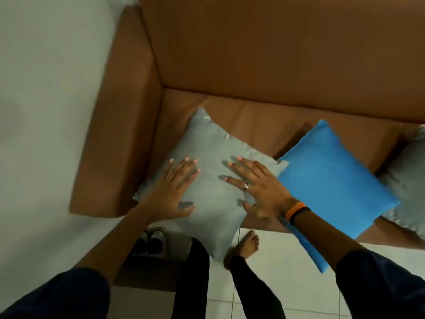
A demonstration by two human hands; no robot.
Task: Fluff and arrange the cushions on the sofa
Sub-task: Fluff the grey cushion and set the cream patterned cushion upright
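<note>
Seen from above, a person stands at the front edge of a brown sofa, bent over its left end beside the armrest. A grey cushion lies flat on the seat directly under both hands, turned like a diamond: one corner points toward the backrest, the opposite corner hangs over the front edge toward the person's legs, so its long diagonal runs straight away from the body. The left hand rests palm down on the cushion's left half, fingers spread wide and pointing away. The right hand, with a ring and an orange wristband, lies palm down on the right half, fingers splayed and angled inward to the left. Neither hand grips anything; both are open and pressing flat, roughly equally near the cushion's middle. Both forearms reach forward and down from the bottom corners of the view. A blue cushion touches the grey one's right corner, tilted, partly over the edge. Another grey cushion sits at far right.
</note>
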